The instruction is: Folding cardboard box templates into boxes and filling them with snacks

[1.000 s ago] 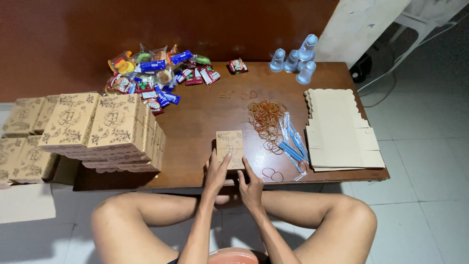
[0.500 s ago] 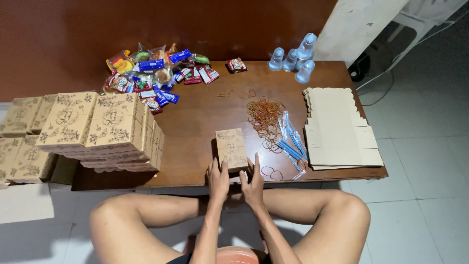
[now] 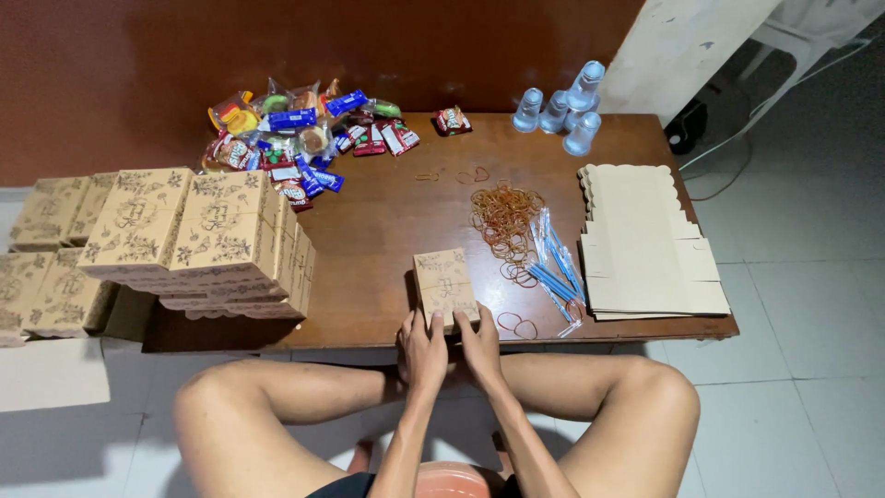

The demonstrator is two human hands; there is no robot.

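Note:
A small printed cardboard box [image 3: 443, 284] sits near the front edge of the brown wooden table [image 3: 387, 231]. My left hand [image 3: 421, 350] and my right hand [image 3: 480, 344] lie side by side at the table edge, fingertips touching the box's near side. Neither hand grips anything. Loose orange rubber bands [image 3: 503, 217] lie in a heap just beyond the box to the right, with blue-wrapped straws [image 3: 551, 267] beside them. My bare knees spread out below the table.
Stacks of closed printed boxes [image 3: 194, 235] fill the table's left end and beyond. Snack packets [image 3: 295, 138] are piled at the back left. Clear plastic cups [image 3: 562, 106] stand at the back right. Flat unfolded box blanks [image 3: 645, 244] lie at the right.
My hands have drawn back from on top of the box to its near edge. The box stays in place.

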